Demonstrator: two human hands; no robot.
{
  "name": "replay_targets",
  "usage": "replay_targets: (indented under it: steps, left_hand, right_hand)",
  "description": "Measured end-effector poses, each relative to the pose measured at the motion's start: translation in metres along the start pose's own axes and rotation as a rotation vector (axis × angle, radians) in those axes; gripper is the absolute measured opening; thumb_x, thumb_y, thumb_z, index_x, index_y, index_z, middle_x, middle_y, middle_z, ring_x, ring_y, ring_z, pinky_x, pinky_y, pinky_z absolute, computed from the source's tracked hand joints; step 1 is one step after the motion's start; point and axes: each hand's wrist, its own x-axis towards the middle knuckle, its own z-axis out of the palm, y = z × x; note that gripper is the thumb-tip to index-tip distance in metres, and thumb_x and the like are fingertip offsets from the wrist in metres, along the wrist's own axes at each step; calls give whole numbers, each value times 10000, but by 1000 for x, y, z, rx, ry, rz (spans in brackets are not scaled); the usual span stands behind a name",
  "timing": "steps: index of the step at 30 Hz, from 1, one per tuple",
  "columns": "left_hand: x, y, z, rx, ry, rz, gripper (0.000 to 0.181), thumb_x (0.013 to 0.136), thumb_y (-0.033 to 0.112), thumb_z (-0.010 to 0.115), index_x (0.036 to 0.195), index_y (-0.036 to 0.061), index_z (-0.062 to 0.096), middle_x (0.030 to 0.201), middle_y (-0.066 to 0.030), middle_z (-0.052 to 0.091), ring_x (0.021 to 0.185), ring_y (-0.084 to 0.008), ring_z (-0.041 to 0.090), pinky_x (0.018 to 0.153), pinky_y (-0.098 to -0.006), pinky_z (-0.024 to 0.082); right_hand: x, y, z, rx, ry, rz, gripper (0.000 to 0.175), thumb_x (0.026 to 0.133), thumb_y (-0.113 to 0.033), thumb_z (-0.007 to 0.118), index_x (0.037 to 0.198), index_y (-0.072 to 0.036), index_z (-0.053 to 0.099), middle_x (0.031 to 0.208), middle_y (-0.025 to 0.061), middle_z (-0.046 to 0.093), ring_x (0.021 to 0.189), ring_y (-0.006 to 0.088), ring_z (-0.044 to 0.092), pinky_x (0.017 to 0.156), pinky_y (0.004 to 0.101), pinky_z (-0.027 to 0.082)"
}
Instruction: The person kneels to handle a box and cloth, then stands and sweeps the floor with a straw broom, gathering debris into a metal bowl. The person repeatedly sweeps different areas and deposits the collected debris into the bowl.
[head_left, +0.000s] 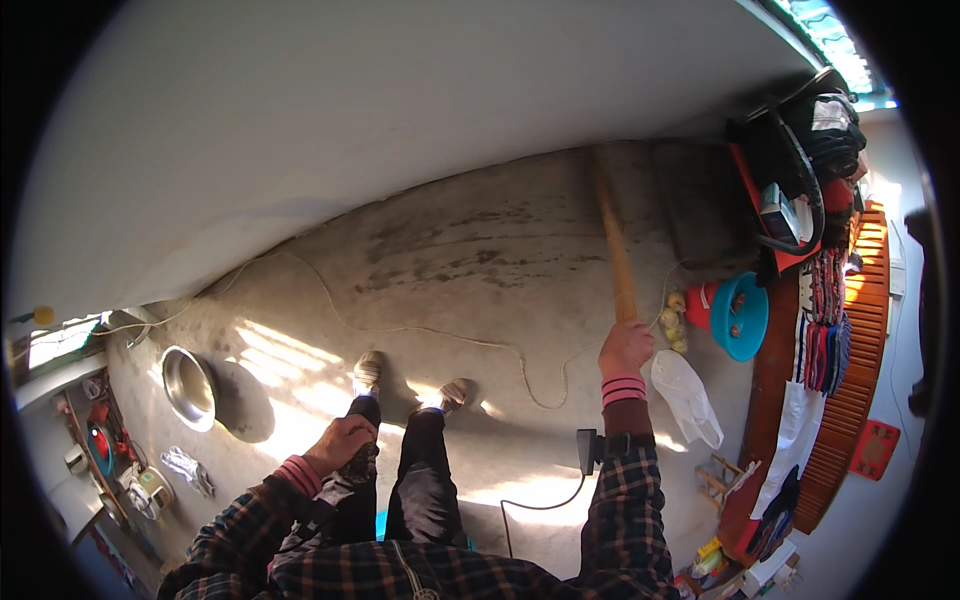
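Observation:
My right hand (626, 347) is closed around the near end of a long wooden pole (615, 247), which reaches away across the concrete floor towards the wall; its far end lies in shadow. On my left knee rests my left hand (341, 444), with a dark crumpled thing (360, 463) under its fingers; I cannot tell whether it is gripped. A thin cord (420, 328) winds over the floor in front of my shoes. Just right of my right hand are several round yellowish things (673, 322) and a white plastic bag (686, 397).
A metal basin (189, 388) and a crumpled cloth (187, 471) lie at the left. At the right stand a turquoise basin (739, 316), a red container (701, 304) and a wooden bench (844, 442) bearing folded cloths. A black cable (536, 507) hangs from my right wrist. The white wall (375, 112) rises ahead.

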Motion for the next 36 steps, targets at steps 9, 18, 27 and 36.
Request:
replay_targets:
  steps: [9,18,27,36]
  left_hand:
    - [-7,-5,-8,59,48,2,180,867,110,550,914,-19,667,848,-78,673,836,-135,614,789,-281,493]
    - [-15,-14,-1,-10,25,-78,194,859,119,559,934,-22,669,869,-91,683,855,-150,620,824,-291,488]
    - [-19,-16,-5,1,18,-70,195,868,121,557,944,-17,672,877,-97,688,869,-151,627,825,-290,492]
    - [-16,-24,-18,1,52,-71,196,868,147,584,932,-16,671,874,-106,704,852,-163,648,809,-298,506]
  right_hand:
    - [4,11,26,1212,-714,210,471,702,-153,692,1078,36,478,893,197,640,791,354,676,687,418,559]
    - [-96,-73,35,906,-651,-15,740,703,-220,717,1287,-2,319,975,296,661,916,417,672,788,476,547]
    - [-233,-90,-9,727,-841,-395,854,739,-236,729,1367,-31,187,941,299,658,912,470,648,822,512,518]
    - [-250,-40,16,1087,-737,-356,821,743,-204,683,1431,-13,277,960,275,654,926,454,638,811,490,506]
